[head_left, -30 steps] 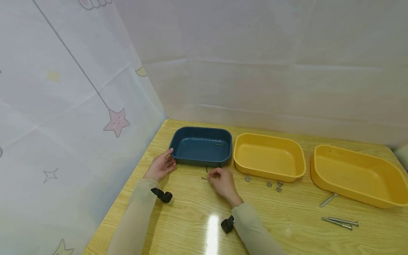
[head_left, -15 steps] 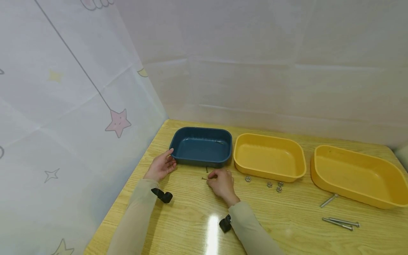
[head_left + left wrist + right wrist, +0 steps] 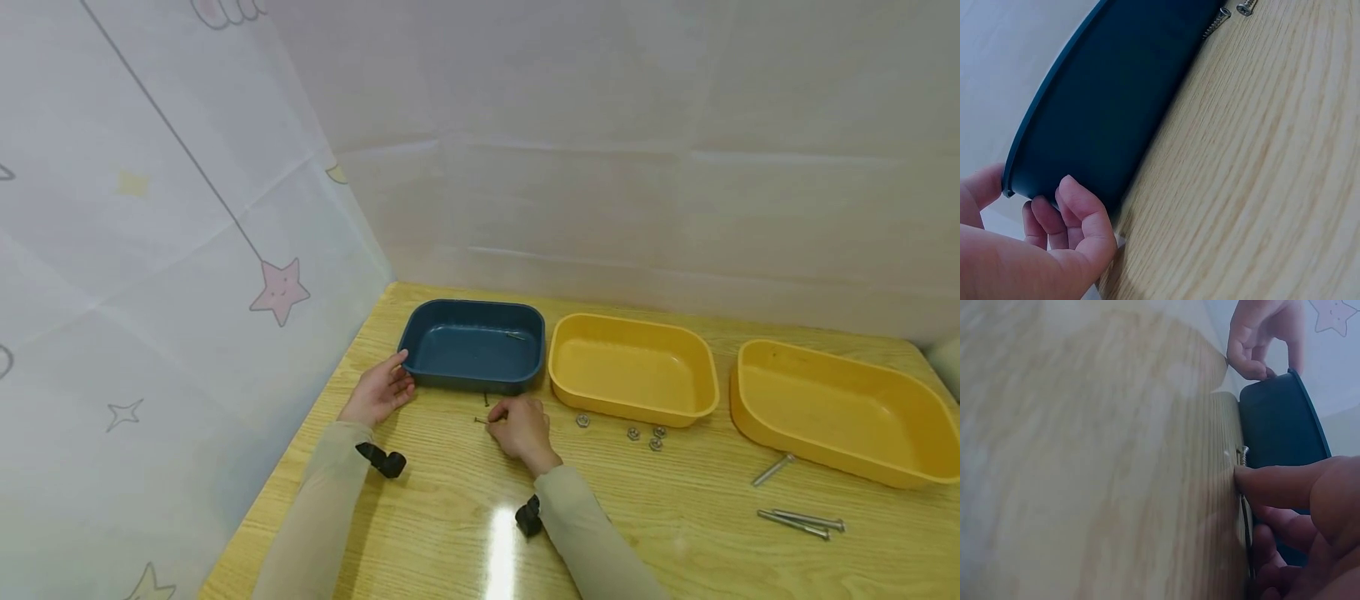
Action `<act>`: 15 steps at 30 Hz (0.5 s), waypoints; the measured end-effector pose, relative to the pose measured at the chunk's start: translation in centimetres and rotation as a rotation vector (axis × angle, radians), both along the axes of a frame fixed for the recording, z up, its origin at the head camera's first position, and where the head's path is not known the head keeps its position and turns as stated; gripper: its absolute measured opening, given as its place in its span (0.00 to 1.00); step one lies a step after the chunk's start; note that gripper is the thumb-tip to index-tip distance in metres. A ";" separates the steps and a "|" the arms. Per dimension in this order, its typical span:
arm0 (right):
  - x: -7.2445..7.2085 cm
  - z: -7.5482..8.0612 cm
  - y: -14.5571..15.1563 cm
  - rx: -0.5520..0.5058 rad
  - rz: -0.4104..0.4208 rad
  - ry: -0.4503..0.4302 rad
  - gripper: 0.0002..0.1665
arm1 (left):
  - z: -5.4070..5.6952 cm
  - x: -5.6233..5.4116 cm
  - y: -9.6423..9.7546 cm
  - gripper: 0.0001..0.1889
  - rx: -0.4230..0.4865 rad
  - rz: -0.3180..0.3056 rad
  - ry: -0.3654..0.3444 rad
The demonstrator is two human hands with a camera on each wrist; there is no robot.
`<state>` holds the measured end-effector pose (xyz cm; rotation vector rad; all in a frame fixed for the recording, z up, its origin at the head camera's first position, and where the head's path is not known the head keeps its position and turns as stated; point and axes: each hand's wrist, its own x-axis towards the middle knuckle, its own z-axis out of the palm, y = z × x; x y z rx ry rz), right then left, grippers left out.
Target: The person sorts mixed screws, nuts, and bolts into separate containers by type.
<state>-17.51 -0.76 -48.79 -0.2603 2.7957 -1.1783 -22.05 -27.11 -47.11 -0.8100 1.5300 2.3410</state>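
My left hand (image 3: 378, 392) holds the near left corner of the dark blue tray (image 3: 461, 382). Its thumb lies at the rim while its fingers (image 3: 1079, 203) curl against the outer wall. In front of the tray, my right hand (image 3: 522, 429) is down at the table, thumb and fingertips pinching the end of a small screw (image 3: 479, 419). A second small screw (image 3: 487, 400) lies just beside it, close to the tray wall. Inside the tray, toward its right side, is a thin screw (image 3: 516, 336). My right fingers partly cover the pinched screw.
Two yellow trays, a middle one (image 3: 633, 412) and a right one (image 3: 840, 468), stand in line with the blue tray. Several hex nuts (image 3: 656, 445) lie before the middle tray. Long bolts (image 3: 806, 521) lie before the right one. Fabric walls (image 3: 600, 208) rise behind and left.
My right hand has shifted slightly and settled at the small screw, its wrist swinging a little left. The thin screw in the blue tray lies at another slant. The left hand stays put.
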 end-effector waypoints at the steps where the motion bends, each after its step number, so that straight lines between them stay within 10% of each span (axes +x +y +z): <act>1: 0.0 0.1 0.0 0.008 0.001 0.002 0.04 | 0.0 0.0 0.0 0.21 -0.002 -0.002 0.000; 15: 0.0 0.3 0.1 0.083 0.054 -0.021 0.05 | 0.0 0.0 0.1 0.20 -0.011 -0.008 0.003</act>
